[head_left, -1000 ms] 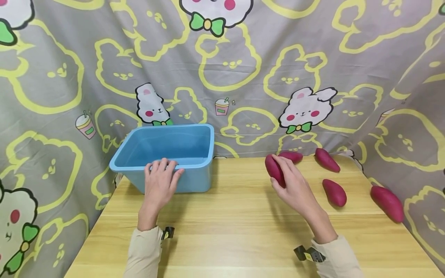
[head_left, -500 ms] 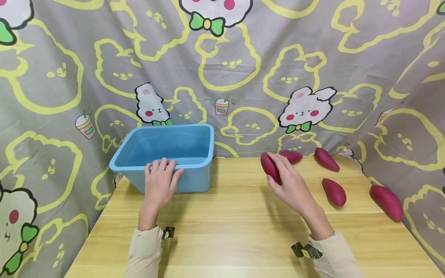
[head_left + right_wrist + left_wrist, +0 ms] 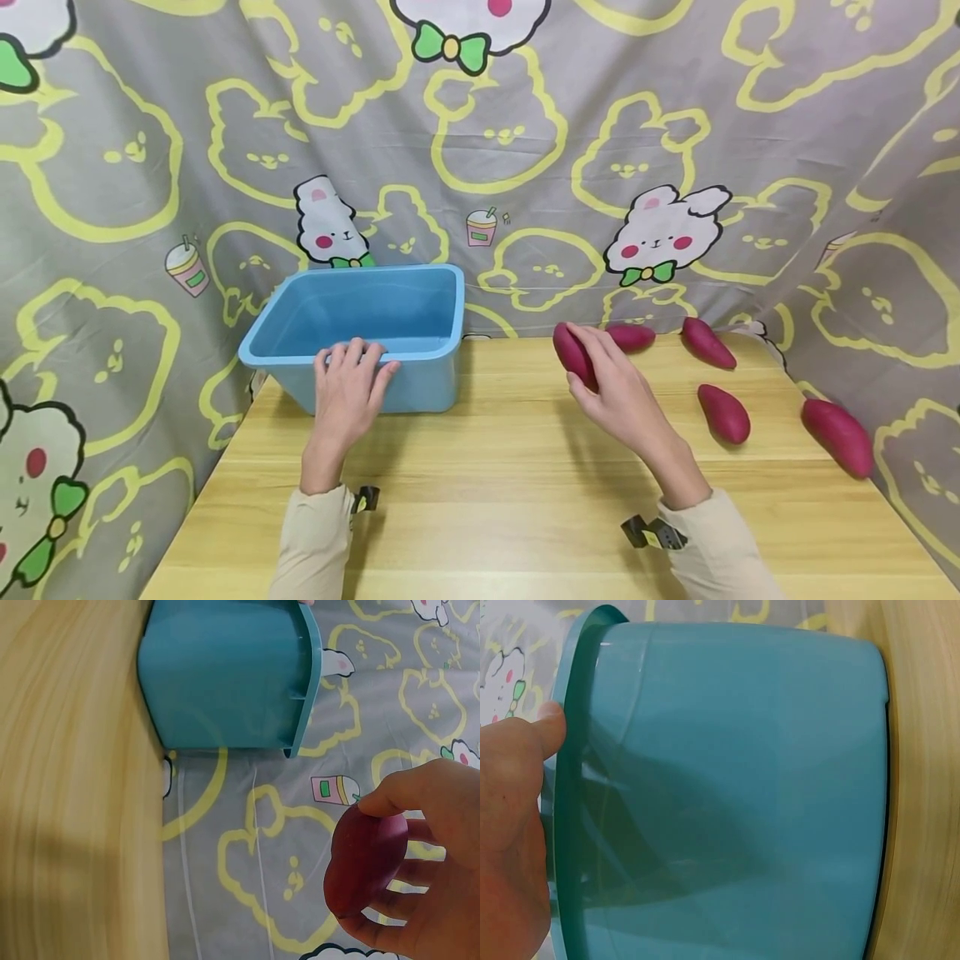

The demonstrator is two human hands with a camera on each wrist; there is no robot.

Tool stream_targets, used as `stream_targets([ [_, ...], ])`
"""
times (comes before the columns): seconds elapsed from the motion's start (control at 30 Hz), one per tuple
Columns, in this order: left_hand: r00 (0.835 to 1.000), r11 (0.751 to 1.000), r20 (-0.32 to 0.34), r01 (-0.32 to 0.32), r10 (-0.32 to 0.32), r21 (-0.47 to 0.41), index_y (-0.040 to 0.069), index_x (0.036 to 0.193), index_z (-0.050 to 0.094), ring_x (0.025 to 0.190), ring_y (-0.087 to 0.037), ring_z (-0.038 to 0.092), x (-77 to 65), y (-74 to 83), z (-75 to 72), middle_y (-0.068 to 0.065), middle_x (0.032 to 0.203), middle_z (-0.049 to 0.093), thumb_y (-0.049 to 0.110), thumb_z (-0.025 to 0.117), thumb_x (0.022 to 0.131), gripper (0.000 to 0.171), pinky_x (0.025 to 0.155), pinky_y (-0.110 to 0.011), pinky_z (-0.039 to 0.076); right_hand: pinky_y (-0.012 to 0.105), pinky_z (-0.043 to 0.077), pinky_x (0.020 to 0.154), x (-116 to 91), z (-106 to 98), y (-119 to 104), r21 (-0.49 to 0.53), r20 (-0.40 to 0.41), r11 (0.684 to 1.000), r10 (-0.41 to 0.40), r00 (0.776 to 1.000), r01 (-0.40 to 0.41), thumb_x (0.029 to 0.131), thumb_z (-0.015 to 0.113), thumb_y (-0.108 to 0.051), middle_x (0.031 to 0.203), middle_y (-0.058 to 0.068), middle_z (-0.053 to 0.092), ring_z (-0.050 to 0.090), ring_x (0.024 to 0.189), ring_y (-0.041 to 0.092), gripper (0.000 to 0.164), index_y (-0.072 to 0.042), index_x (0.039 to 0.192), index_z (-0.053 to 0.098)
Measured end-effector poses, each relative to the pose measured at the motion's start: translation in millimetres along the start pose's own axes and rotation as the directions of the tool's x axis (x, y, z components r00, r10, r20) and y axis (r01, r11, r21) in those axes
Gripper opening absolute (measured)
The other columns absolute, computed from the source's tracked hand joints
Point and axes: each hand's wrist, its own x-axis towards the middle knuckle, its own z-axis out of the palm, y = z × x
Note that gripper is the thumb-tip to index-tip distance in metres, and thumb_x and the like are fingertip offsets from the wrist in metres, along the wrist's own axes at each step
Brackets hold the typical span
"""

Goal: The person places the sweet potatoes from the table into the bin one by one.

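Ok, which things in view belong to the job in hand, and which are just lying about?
Belongs:
Sweet potato, in the right fingers
Blue bin, left fingers on its rim
Four loose sweet potatoes, probably: they look like the held one

Only surroundings, nothing stray seen:
Wooden table
Patterned cloth
Black wrist devices

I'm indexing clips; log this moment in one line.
left hand: grips rectangular blue plastic bin; right hand: holds tapered purple-red sweet potato aloft; four more sweet potatoes: on wooden table
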Motion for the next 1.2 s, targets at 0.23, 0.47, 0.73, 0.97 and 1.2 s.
stream_targets([
  [0.23,1.000,1.000,-0.001,0.001,-0.001,-0.005,0.009,0.109,0.064,0.105,-0.042,0.049,0.4,-0.4,0.5,-0.015,0.106,0.059,0.038,0.058,0.105,0.030,0.102,-0.063,0.026,0.056,0.057,0.082,5.9,1.0,-5.8,0.007,0.003,1.000,-0.016,1.000,0.016,0.091,0.073,-0.011,0.145,0.010,0.052,0.057,0.117,0.030,0.068,-0.014,0.153,0.046],
  [0.47,1.000,1.000,0.006,0.009,-0.009,-0.006,0.009,0.110,0.064,0.106,-0.042,0.049,0.2,-0.4,0.4,-0.015,0.106,0.059,0.037,0.058,0.105,0.030,0.102,-0.064,0.026,0.054,0.057,0.082,13.5,2.6,-11.8,0.013,0.005,0.999,-0.031,0.999,0.031,0.091,0.073,-0.012,0.144,0.009,0.053,0.058,0.116,0.028,0.067,-0.015,0.153,0.046],
  [0.73,1.000,1.000,0.003,0.006,-0.006,-0.009,0.009,0.109,0.064,0.105,-0.041,0.050,1.3,-0.8,2.6,-0.014,0.106,0.059,0.037,0.059,0.105,0.029,0.102,-0.063,0.026,0.054,0.057,0.084,17.0,6.6,-14.0,0.036,0.010,0.999,-0.031,0.999,0.030,0.091,0.072,-0.011,0.144,0.009,0.052,0.058,0.115,0.030,0.066,-0.015,0.152,0.047],
  [0.97,1.000,1.000,-0.003,0.001,-0.001,-0.008,0.010,0.109,0.064,0.104,-0.041,0.050,3.1,-0.6,3.1,-0.014,0.105,0.059,0.038,0.059,0.104,0.029,0.102,-0.064,0.027,0.053,0.056,0.085,17.7,14.2,-16.3,0.050,0.012,0.998,-0.025,1.000,0.025,0.090,0.071,-0.010,0.143,0.010,0.053,0.059,0.113,0.031,0.067,-0.015,0.152,0.047],
  [1.2,1.000,1.000,0.005,0.011,-0.011,-0.010,0.009,0.109,0.064,0.105,-0.041,0.050,-0.4,-0.8,2.1,-0.014,0.106,0.059,0.037,0.059,0.104,0.029,0.102,-0.064,0.027,0.052,0.057,0.086,21.1,22.4,-23.6,0.077,-0.005,0.997,-0.024,1.000,0.025,0.090,0.072,-0.010,0.142,0.010,0.053,0.060,0.112,0.031,0.067,-0.016,0.152,0.048],
])
